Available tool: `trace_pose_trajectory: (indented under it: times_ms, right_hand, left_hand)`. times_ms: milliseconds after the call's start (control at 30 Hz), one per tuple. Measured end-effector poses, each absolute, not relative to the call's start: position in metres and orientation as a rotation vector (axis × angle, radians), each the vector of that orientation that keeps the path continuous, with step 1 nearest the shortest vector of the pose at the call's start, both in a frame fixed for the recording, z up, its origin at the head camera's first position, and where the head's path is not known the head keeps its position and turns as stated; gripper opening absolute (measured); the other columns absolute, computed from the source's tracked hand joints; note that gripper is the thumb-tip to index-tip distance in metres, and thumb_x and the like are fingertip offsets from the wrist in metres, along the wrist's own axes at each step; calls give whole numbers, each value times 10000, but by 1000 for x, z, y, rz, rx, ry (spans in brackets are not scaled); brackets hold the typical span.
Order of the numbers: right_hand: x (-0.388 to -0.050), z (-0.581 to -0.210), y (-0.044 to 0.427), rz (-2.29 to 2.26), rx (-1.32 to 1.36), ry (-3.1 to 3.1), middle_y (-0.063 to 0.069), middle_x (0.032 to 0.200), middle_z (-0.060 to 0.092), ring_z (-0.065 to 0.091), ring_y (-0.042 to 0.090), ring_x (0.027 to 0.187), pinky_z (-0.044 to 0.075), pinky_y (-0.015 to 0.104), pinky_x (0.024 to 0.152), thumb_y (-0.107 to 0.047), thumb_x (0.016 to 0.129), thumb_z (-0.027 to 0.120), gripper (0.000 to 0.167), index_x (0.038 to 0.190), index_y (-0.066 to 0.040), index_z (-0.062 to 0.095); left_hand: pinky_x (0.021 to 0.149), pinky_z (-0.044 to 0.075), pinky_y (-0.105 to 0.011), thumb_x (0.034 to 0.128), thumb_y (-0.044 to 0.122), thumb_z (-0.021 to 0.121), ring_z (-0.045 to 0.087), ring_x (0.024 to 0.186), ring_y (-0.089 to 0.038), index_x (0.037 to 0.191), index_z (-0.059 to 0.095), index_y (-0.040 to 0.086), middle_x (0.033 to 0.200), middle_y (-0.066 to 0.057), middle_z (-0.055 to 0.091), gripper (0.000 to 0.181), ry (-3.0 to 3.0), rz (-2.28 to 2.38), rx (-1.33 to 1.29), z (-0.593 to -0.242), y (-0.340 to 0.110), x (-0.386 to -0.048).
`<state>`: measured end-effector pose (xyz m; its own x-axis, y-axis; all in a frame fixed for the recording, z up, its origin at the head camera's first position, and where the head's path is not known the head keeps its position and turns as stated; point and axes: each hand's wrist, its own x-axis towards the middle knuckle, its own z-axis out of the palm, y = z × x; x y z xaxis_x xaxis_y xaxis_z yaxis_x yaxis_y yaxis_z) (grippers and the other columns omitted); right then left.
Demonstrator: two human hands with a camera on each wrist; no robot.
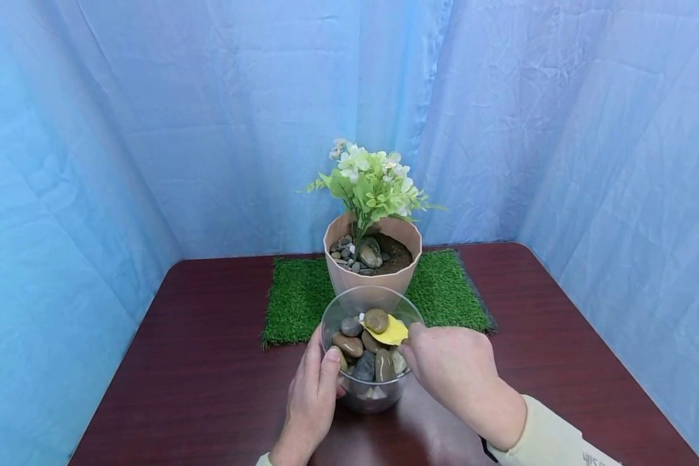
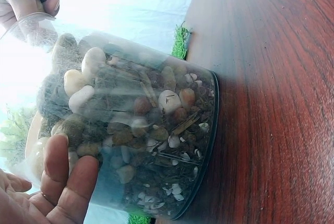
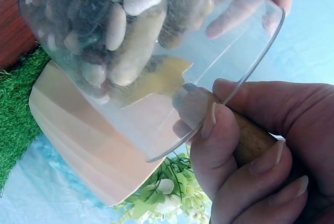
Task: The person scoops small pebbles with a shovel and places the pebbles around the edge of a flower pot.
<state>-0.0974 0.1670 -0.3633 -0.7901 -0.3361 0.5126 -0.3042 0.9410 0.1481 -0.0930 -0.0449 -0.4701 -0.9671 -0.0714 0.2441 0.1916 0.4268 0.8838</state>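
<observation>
A clear plastic container (image 1: 347,302) full of stones stands on the table, and my left hand (image 1: 314,395) grips its left side, thumb at the rim. Through the wall, smaller pebbles and white fragments (image 2: 175,188) show near the bottom. In my right hand (image 1: 460,366) is a small trowel, held by its wooden handle (image 3: 254,136) over the container's right rim. Its yellow blade (image 1: 393,334) reaches inside among the stones. One brown stone (image 1: 376,320) lies on the blade.
Just behind the container, a pink flowerpot (image 1: 343,278) holds soil, pebbles, a larger stone (image 1: 369,253) and a plant (image 1: 373,181) with white flowers. Under it lies a green turf mat (image 1: 294,304) on the dark red table (image 1: 210,362). Blue curtains (image 1: 239,129) surround the table.
</observation>
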Motion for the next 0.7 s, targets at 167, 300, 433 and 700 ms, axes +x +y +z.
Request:
trace_pose_trajectory:
  times_ms: [167, 300, 433, 700]
  right_hand:
    - [-97, -369, 169, -74, 495, -2435, -104, 468, 224, 244, 113, 364, 190, 327, 320, -263, 840, 753, 443, 593, -205, 391]
    - [-98, -374, 170, -68, 518, -2387, -106, 475, 250, 274, 113, 364, 179, 310, 322, -288, 808, 812, 450, 614, -200, 415]
    - [-98, -376, 172, -65, 531, -2354, -93, 477, 296, 331, 133, 366, 185, 305, 324, -337, 789, 846, 440, 649, -189, 456]
    - [-96, -377, 176, -8, 538, -2381, -66, 508, 432, 470, 168, 417, 269, 321, 338, -373, 824, 835, 315, 780, -183, 587]
  left_hand:
    - [703, 511, -265, 1124, 368, 452, 606, 613, -16, 1638, 328, 343, 1269, -25, 640, 529, -2423, -1616, -105, -470, -45, -93]
    - [713, 511, -271, 1123, 370, 452, 608, 620, -17, 1639, 325, 342, 1332, -37, 630, 532, -2425, -1614, -103, -470, -45, -93]
    - [726, 514, -279, 1125, 368, 450, 609, 621, -11, 1643, 316, 337, 1398, -44, 607, 537, -2428, -1607, -106, -471, -45, -94]
    - [715, 515, -274, 1124, 365, 451, 609, 624, -18, 1639, 318, 351, 1393, -44, 609, 532, -2425, -1616, -104, -471, -45, -94]
